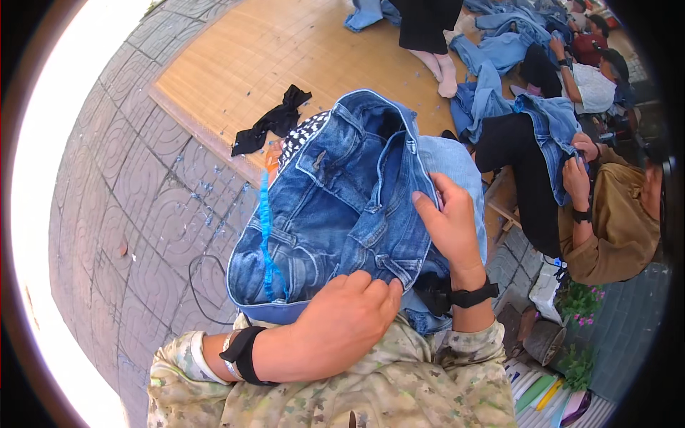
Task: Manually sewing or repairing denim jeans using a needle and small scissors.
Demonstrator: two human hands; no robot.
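Observation:
A pair of blue jeans (321,207) lies across my lap, its waistband spread wide so the inside and a metal button show. My left hand (349,321) is closed over the near edge of the waistband, fingertips hidden. On the right side, my right hand (453,221) grips the waistband edge, thumb on top and the other fingers partly out of sight. A crinkled bright-blue strip (266,228) runs along the left part of the jeans, and its lower end rests inside the waistband. Paler denim (449,164) shows behind the right side.
A woven mat (235,57) spreads ahead, with a crumpled black cloth (275,123) near its edge. Paving (135,235) with blue scraps lies left. At right, a person in brown (614,214) handles jeans; other people sit beyond among denim piles (506,43). Flowering plants (581,303) stand lower right.

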